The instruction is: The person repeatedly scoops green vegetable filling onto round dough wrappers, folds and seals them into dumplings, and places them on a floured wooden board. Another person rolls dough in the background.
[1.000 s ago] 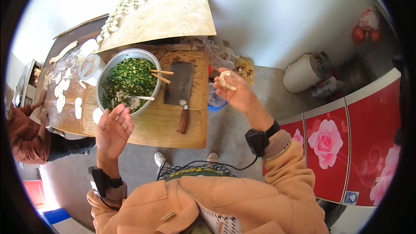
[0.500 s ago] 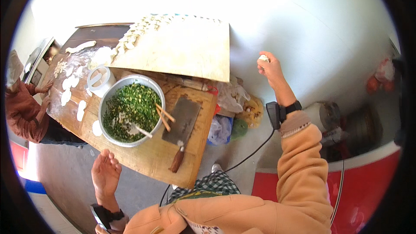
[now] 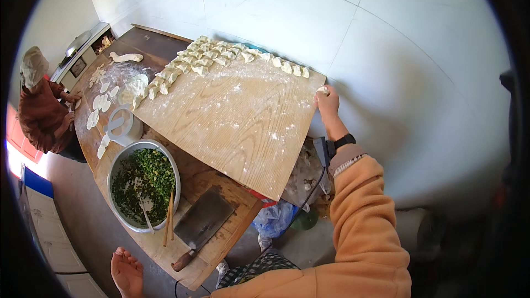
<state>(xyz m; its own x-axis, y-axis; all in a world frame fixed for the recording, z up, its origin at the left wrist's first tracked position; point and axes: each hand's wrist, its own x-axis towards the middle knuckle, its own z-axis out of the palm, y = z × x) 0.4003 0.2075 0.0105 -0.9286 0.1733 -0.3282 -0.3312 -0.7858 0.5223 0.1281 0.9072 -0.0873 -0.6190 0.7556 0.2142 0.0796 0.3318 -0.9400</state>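
My right hand (image 3: pixel 327 104) is closed around a pale dumpling (image 3: pixel 323 91) at the right edge of a floured wooden board (image 3: pixel 237 127). Rows of dumplings (image 3: pixel 201 58) line the board's far and left sides. Low at the left, beside the table's front edge, my left hand (image 3: pixel 127 273) has its palm up and fingers loosely apart, with nothing in it. Nearest to it is a metal bowl (image 3: pixel 112 194) of chopped green filling (image 3: pixel 146 174). A spoon (image 3: pixel 146 212) and a pair of chopsticks (image 3: pixel 169 219) rest in the bowl.
A cleaver (image 3: pixel 203 218) lies right of the bowl. A white tub (image 3: pixel 131 131), round wrappers (image 3: pixel 99 102) and a dough roll (image 3: pixel 126 57) sit farther left. Another person (image 3: pixel 41 113) works at the table's left side. Plastic bags (image 3: pixel 273 219) lie under the board's right corner.
My right hand has brought the dumpling from beside the wall to the board's far right corner. My left hand sits lower in view. The view has shifted, showing more of the board.
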